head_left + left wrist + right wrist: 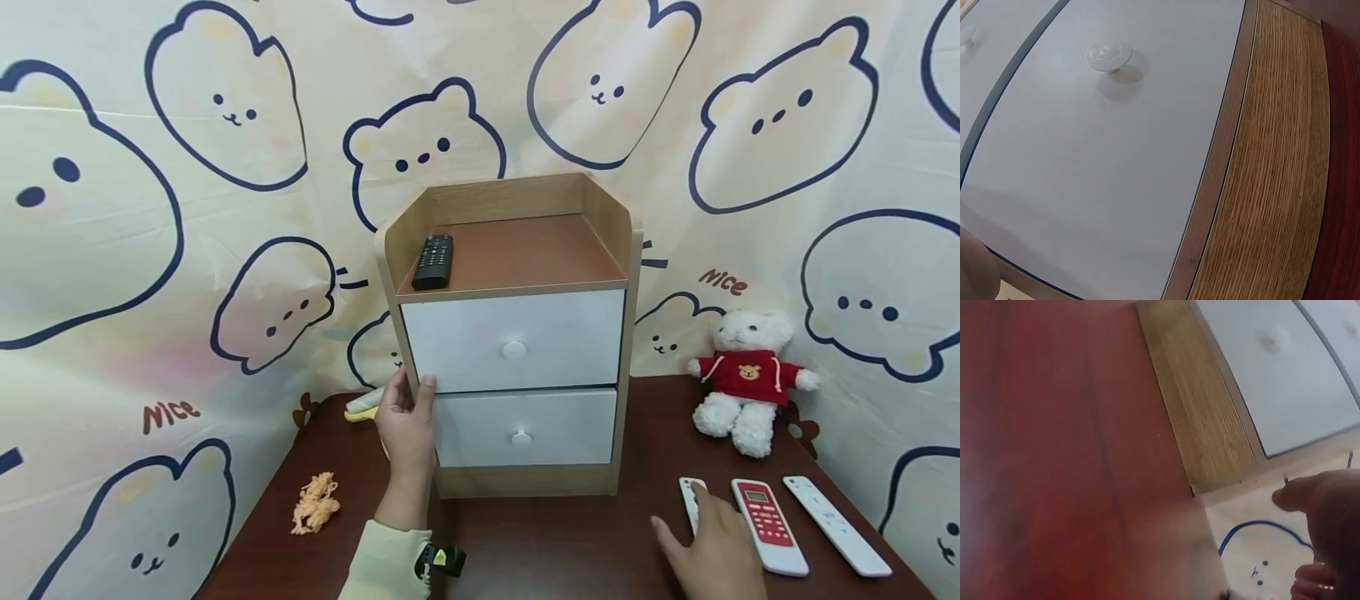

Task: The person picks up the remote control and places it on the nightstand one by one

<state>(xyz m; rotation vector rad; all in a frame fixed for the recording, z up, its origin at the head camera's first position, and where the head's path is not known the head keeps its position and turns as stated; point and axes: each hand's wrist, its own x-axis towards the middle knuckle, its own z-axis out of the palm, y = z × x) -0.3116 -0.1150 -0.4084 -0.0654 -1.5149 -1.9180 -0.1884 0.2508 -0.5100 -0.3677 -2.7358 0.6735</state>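
A cabinet (517, 372) is seemingly steadied by a spread left hand (407, 432), 1 remote (688, 498) overlapped by a spread right hand (716, 542).

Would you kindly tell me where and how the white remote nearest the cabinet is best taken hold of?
Probably pinch the white remote across its long edges, coming from above: it appears slim and lies flat on the table, its left edge exposed. The right hand hides its near part.
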